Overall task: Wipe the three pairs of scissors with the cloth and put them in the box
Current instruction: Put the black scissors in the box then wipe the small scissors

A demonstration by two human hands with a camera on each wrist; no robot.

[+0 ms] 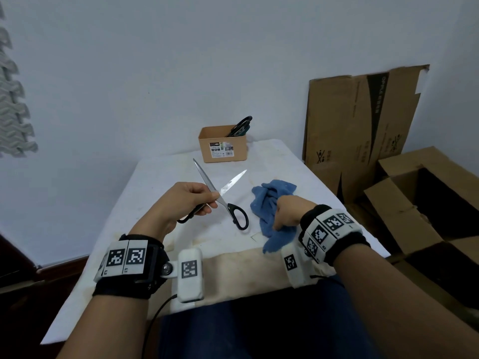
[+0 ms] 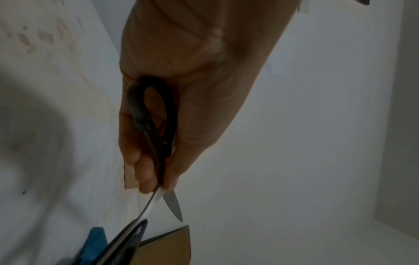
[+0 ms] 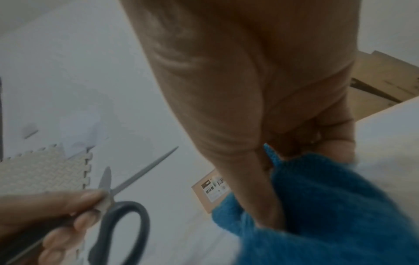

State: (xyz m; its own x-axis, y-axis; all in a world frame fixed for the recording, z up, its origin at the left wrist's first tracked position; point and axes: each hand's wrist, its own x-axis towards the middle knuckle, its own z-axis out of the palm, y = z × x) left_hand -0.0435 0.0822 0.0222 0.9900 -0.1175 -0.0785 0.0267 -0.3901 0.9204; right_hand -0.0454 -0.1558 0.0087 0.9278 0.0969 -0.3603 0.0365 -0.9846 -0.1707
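My left hand (image 1: 189, 200) holds a pair of black-handled scissors (image 1: 220, 193) above the white table, blades spread apart and pointing away. Its fingers curl round one handle loop (image 2: 154, 114) while the other loop (image 1: 239, 216) hangs free. To the right, my right hand (image 1: 287, 211) grips the crumpled blue cloth (image 1: 272, 203) lying on the table; the cloth (image 3: 328, 206) fills that wrist view, with the scissors (image 3: 122, 206) at lower left. A small brown box (image 1: 223, 143) stands at the table's far edge, and black scissor handles (image 1: 241, 125) stick out of it.
The white-covered table (image 1: 160, 182) has stained patches near its front edge. Flattened cardboard (image 1: 363, 120) leans on the wall at right, beside open cardboard boxes (image 1: 425, 198) on the floor. Foam mat tiles (image 1: 13, 99) hang at far left.
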